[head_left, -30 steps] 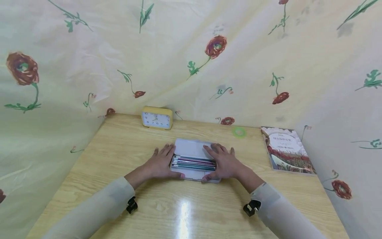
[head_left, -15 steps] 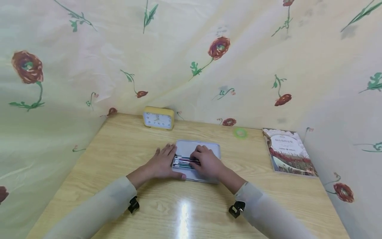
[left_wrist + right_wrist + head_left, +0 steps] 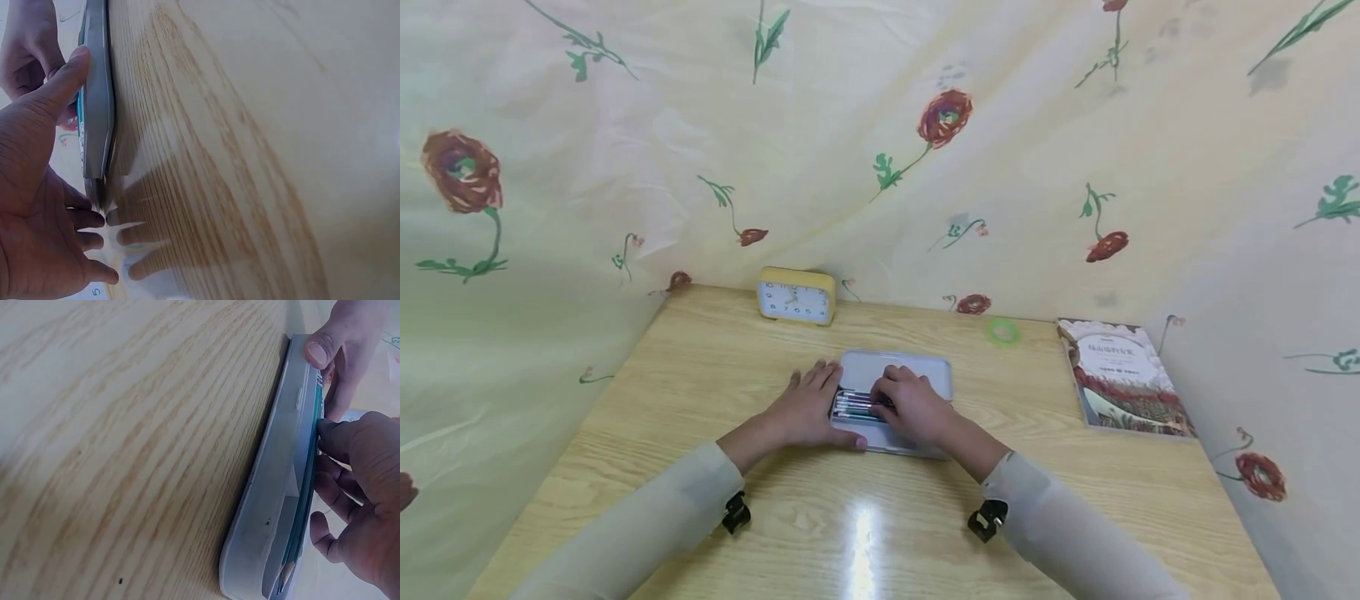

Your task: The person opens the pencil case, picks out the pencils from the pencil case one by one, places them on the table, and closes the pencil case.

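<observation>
Flowered cloth hangs behind the work and down both sides, pale with red blooms and green stems. Wood-grained table in front of you, glare on its near part. Your pale sleeves reach in from the near side. Book lies flat to the right, near the back edge. Pencil case, pale and open, lies flat around mid-table, long side toward you.

Your left hand is released: fingers straight at the case's left end, thumb along the near edge. Your right hand is over the case, fingers curled, grasping the pencils. Yellow clock stands upright at the back edge, left of centre. Pencils lie lengthwise in the case; a sharpened tip shows at the right end in the right wrist view. Green ring lies flat between clock and book.
</observation>
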`<state>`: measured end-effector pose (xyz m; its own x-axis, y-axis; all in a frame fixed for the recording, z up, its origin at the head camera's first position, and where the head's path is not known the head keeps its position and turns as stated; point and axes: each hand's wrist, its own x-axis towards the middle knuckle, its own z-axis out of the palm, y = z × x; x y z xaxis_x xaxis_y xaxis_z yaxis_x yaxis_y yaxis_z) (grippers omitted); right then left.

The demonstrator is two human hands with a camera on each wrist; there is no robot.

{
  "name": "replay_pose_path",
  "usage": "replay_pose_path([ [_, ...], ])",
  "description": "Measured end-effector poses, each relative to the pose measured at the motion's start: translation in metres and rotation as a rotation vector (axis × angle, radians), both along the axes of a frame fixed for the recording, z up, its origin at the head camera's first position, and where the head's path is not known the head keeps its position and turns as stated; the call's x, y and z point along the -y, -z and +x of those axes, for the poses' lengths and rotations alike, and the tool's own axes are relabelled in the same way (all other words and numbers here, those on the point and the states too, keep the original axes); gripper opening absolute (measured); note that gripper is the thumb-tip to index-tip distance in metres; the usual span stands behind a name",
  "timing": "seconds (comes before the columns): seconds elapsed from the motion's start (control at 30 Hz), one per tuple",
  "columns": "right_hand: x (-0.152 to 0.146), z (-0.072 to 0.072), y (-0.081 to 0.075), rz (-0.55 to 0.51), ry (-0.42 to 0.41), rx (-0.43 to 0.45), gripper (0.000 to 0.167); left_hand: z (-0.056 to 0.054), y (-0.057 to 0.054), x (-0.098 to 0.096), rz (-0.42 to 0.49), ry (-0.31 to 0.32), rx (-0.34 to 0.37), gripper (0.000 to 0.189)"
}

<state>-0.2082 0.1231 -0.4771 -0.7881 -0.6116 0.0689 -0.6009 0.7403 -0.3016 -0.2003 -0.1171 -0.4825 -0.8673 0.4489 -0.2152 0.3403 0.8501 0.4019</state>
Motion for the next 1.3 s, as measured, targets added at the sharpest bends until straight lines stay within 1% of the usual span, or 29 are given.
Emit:
replay_pose_path([
  [0.2,0.0019,0.0004,-0.0012,0.015,0.019,0.043,0.016,-0.0001,-0.0004,0.0002,0.021,0.000,0.011,0.140],
  [0.4,0.0059,0.0008,-0.0060,0.008,0.048,0.102,0.014,0.0001,-0.0040,-0.0003,0.018,-0.002,0.024,0.141],
  [0.67,0.0078,0.0007,-0.0069,-0.004,0.051,0.112,0.013,-0.0004,-0.0029,0.0000,0.013,-0.007,0.018,0.141],
  [0.87,0.0058,-0.0003,-0.0051,-0.031,0.069,0.151,0.011,-0.0009,-0.0008,-0.0008,-0.008,-0.007,0.010,0.142],
  [1.07,0.0046,-0.0018,-0.0040,-0.052,0.063,0.159,0.010,-0.0001,-0.0021,0.0002,0.010,-0.007,0.013,0.141],
  [1.3,0.0025,-0.0032,-0.0011,-0.066,0.076,0.164,0.009,-0.0004,-0.0012,0.0016,0.030,-0.004,0.017,0.141],
])
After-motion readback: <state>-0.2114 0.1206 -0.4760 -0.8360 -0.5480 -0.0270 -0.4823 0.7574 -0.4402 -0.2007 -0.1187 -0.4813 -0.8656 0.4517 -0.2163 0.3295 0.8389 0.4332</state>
